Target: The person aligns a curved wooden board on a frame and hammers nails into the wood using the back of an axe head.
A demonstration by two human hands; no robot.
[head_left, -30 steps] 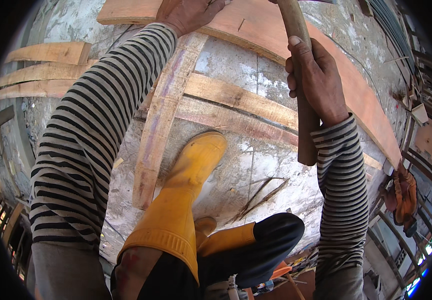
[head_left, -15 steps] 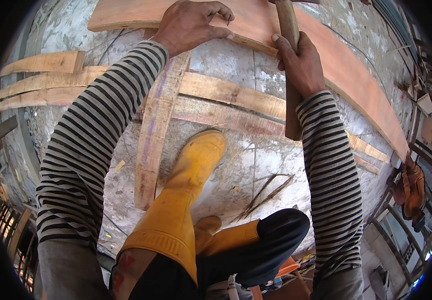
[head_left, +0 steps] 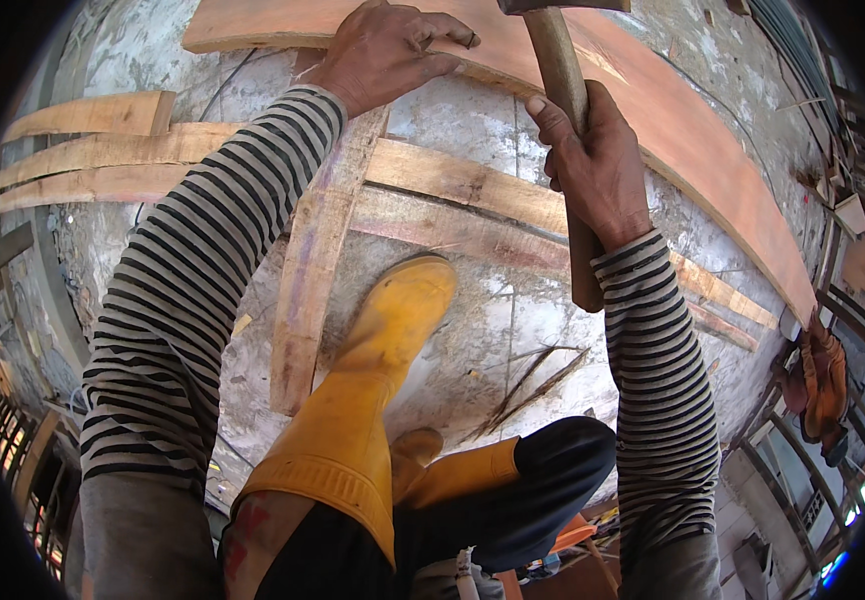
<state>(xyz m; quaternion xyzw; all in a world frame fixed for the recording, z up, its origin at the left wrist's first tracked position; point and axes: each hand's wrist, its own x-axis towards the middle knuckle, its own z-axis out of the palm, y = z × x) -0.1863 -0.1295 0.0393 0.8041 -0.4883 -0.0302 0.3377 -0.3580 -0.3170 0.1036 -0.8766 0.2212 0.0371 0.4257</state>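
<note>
Hammer (head_left: 561, 75) and right hand (head_left: 603, 165) have been shifted slightly since the earlier frame: the metal head (head_left: 568, 4) is tipped further toward the left hand (head_left: 381, 55). It is seen over the reddish board (head_left: 698, 150), at the view's upper edge; whether the board is touched by it cannot be told. The wooden handle (head_left: 556, 60) is clasped by the right hand's fingers, its lower end left free below the grip, on the near side of the board, apparently so that the head can be steered. The board's near edge is overlapped by the left hand; its thumb and forefinger are bent, but whether something thin is pinched cannot be told. The board is perhaps steadied by that hand. From about the board's near edge, a plank (head_left: 315, 245) is laid toward the yellow boot (head_left: 408, 295), across two long strips (head_left: 473, 185), possibly as a prop. The boot is planted on the near side of the board, on the stained floor (head_left: 553, 320), likely for balance. Left of the board, a short plank (head_left: 93, 115) is left lying.
</note>
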